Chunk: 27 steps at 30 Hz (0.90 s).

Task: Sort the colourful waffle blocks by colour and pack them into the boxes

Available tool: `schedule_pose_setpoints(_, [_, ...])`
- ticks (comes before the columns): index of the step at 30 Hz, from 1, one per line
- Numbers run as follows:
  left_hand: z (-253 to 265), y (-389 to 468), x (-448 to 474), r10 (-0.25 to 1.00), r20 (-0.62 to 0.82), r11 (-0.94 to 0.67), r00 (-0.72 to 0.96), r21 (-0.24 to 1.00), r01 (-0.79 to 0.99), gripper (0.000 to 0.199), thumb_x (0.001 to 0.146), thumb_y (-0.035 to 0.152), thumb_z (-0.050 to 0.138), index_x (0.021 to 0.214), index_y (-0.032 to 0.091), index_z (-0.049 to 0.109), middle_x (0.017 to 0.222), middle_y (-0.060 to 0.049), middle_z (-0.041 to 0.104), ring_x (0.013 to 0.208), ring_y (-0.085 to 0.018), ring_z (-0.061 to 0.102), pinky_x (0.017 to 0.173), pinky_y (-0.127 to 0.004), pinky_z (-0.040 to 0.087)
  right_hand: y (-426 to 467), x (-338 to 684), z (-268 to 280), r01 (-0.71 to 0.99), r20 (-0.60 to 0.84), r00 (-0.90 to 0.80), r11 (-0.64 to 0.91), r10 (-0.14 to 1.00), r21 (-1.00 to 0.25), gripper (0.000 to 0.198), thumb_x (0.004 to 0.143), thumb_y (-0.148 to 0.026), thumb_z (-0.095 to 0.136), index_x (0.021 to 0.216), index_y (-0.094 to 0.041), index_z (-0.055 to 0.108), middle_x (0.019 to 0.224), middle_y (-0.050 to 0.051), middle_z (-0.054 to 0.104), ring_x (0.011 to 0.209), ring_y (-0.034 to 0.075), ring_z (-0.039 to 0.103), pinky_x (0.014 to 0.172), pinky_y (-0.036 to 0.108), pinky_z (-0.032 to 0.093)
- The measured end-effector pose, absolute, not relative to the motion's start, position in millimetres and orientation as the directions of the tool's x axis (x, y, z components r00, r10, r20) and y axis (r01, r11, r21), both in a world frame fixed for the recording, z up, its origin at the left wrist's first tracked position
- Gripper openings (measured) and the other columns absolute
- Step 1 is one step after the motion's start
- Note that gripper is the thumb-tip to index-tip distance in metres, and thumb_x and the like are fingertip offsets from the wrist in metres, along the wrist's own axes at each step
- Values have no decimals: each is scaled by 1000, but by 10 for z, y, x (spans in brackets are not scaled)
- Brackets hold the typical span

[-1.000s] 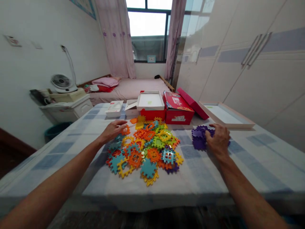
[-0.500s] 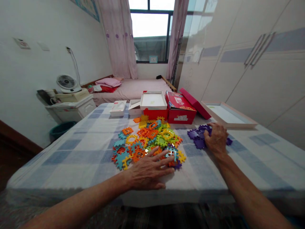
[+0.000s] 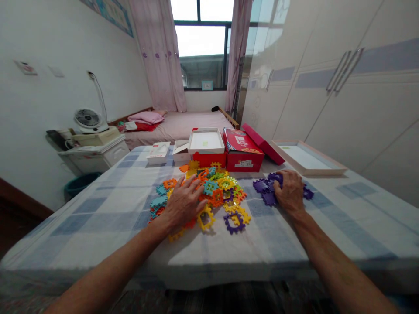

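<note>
My left hand [image 3: 185,201] lies palm down on a mixed pile of plastic interlocking tiles [image 3: 218,198], its fingers spread. Orange, yellow, green and blue tiles show around it, and part of the pile is hidden beneath. Near the front of the pile lie a yellow tile frame [image 3: 206,218] and a purple tile frame [image 3: 234,222]. Off to the right, my right hand [image 3: 289,192] rests on a separate group of purple interlocking tiles [image 3: 269,192]. Its fingers curl down over them; the fingertips and the tiles under the palm are hidden.
Behind the pile stand a small white box [image 3: 159,153], a shallow white tray [image 3: 209,143] on a red box, and a larger red box [image 3: 244,150] with its lid leaning beside it. A wide shallow box [image 3: 309,159] sits at the right on the checked tablecloth [image 3: 108,218].
My left hand has moved left and back over the pile, uncovering yellow and purple tile frames at its front. My right hand stays on the purple tiles. The view has shifted slightly.
</note>
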<state>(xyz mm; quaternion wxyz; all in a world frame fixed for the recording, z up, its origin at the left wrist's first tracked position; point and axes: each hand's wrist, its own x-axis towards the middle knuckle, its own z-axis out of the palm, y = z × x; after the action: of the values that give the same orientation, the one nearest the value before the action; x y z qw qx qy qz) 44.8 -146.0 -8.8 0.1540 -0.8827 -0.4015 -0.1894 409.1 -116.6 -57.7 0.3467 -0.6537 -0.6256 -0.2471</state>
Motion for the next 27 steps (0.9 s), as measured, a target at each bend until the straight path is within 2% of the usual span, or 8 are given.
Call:
schedule_pose_setpoints(5, [-67, -1178, 233, 683, 524, -601, 508, 10, 799, 37, 92, 43, 42, 106, 18, 66, 119, -11, 63, 119, -26, 50, 103, -45, 36, -1213, 4007, -500, 984, 776, 64, 91, 627, -154, 25, 82, -22, 46, 102, -15, 58, 108, 14, 57, 105, 28, 50, 92, 42, 39])
schedule_pose_setpoints(7, [-48, -1016, 114, 714, 567, -561, 410, 114, 820, 39, 93, 41, 39, 103, 18, 67, 116, -10, 64, 114, -23, 55, 101, -40, 40, -1283, 3871, -419, 963, 750, 0, 202, 662, -178, 22, 84, -22, 46, 100, -15, 59, 105, 13, 59, 102, 26, 52, 91, 40, 40])
schedule_pose_setpoints(10, [-79, -738, -123, 788, 580, -433, 208, 281, 856, 42, 92, 40, 36, 99, 16, 69, 114, -10, 66, 108, -22, 59, 97, -35, 44, -1433, 3552, -296, 894, 629, -150, 376, 763, -243, 19, 88, -25, 47, 98, -17, 61, 100, 9, 62, 98, 22, 55, 89, 34, 41])
schedule_pose_setpoints(12, [-166, -579, -312, 821, 568, -317, 58, 368, 874, 44, 91, 40, 34, 100, 14, 68, 113, -11, 67, 107, -23, 59, 96, -34, 43, -1520, 3308, -253, 887, 525, -173, 363, 833, -285, 20, 89, -30, 47, 94, -18, 62, 97, 8, 63, 96, 21, 56, 87, 33, 41])
schedule_pose_setpoints(14, [-293, -474, -499, 845, 530, -200, -70, 435, 878, 45, 90, 39, 33, 101, 14, 68, 112, -11, 67, 105, -23, 60, 93, -33, 45, -1566, 3086, -253, 917, 436, -144, 285, 889, -279, 25, 90, -37, 48, 89, -18, 64, 92, 8, 64, 92, 22, 56, 84, 33, 41])
schedule_pose_setpoints(18, [-508, -420, -743, 905, 393, -42, -164, 466, 884, 46, 87, 37, 33, 98, 12, 70, 110, -14, 68, 102, -25, 62, 89, -31, 45, -1538, 2787, -323, 964, 357, -87, 170, 930, -206, 33, 86, -47, 52, 83, -17, 65, 87, 10, 63, 88, 23, 55, 82, 34, 40])
schedule_pose_setpoints(21, [-545, -430, -765, 919, 341, 23, -198, 455, 890, 47, 87, 37, 33, 99, 13, 70, 111, -14, 68, 104, -25, 61, 88, -30, 45, -1481, 2673, -370, 967, 366, -35, 124, 930, -223, 29, 84, -43, 55, 86, -16, 64, 89, 10, 63, 89, 24, 55, 80, 34, 39])
schedule_pose_setpoints(27, [-519, -405, -711, 932, 313, 44, -185, 409, 912, 47, 88, 38, 33, 98, 13, 71, 112, -14, 68, 103, -25, 61, 85, -30, 44, -1371, 2735, -328, 857, 282, 80, 79, 956, -509, 14, 79, -26, 52, 81, -16, 62, 84, 5, 64, 78, 18, 57, 71, 29, 40])
